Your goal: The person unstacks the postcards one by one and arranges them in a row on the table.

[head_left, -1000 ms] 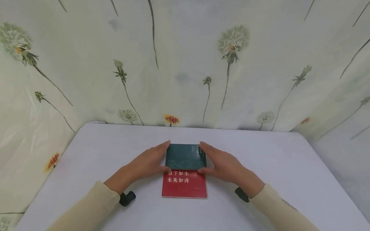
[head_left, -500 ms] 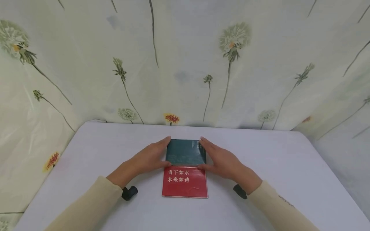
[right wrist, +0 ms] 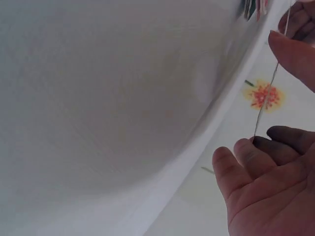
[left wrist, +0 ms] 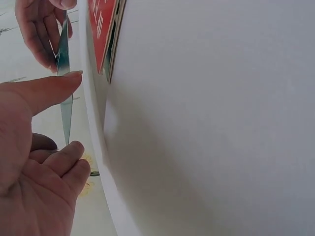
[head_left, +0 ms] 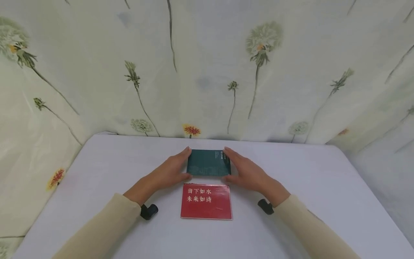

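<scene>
A thin dark green booklet [head_left: 207,163] is held up between both hands, behind a red booklet [head_left: 207,208] with white characters. My left hand [head_left: 166,172] grips its left edge, thumb at the near corner and fingers at the far one. My right hand [head_left: 250,174] pinches the right edge the same way. In the left wrist view the green booklet [left wrist: 66,118] is raised off the table, seen nearly edge-on. Beneath the red booklet [left wrist: 102,29] another dark green cover shows, so it lies on a stack. The right wrist view shows the held booklet [right wrist: 266,101] as a thin line.
The stack rests on a white-covered table [head_left: 113,162]. A curtain [head_left: 207,72] printed with dandelions hangs behind and at the sides. A black wrist camera [head_left: 149,212] sits below the left wrist, another black camera [head_left: 266,207] below the right.
Both hands have carried the green booklet away from the body. It overlapped the red booklet's far edge before; now a strip of white table shows between them. The red booklet has stayed in place.
</scene>
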A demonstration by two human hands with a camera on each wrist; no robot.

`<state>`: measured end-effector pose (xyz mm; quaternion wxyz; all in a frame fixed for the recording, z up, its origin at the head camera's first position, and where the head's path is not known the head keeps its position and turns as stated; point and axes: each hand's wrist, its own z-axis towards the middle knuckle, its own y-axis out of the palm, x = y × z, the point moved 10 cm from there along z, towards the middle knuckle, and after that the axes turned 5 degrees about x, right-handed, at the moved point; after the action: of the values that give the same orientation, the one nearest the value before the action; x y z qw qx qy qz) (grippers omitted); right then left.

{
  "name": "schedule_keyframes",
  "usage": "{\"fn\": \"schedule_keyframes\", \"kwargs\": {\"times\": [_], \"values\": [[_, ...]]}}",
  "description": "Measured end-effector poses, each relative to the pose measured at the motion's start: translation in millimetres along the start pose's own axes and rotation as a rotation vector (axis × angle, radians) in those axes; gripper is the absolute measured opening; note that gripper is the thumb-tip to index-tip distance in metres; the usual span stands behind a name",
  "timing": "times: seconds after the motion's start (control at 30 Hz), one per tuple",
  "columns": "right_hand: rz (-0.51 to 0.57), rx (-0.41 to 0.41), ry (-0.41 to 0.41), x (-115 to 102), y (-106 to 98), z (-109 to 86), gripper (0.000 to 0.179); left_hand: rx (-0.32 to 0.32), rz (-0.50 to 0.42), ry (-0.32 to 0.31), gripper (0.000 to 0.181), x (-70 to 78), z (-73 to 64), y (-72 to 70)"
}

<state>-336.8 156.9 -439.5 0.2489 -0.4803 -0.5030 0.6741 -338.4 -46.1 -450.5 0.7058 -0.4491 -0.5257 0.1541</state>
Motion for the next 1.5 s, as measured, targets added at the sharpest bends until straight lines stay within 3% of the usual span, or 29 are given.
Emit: {"fn": "schedule_keyframes", "kwargs": {"times": [0.53, 1.03, 1.3, 1.5], "values": [[0.04, -0.014, 0.035, 11.9, 2.2, 18.9, 0.097, 0.018, -0.006, 0.004, 0.095, -5.3, 17.7, -3.8], [0.062, -0.096, 0.057, 18.4, 13.7, 31.2, 0.093, 0.013, -0.027, -0.054, 0.094, -18.3, 26.6, -0.5], [0.058, -0.122, 0.054, 19.0, 19.4, 40.1, 0.091, 0.01, 0.007, -0.099, 0.095, -30.6, 28.4, 0.6], [0.07, -0.148, 0.098, 20.9, 17.0, 45.0, 0.091, -0.009, 0.025, -0.135, 0.092, -39.0, 35.3, -0.9]]}}
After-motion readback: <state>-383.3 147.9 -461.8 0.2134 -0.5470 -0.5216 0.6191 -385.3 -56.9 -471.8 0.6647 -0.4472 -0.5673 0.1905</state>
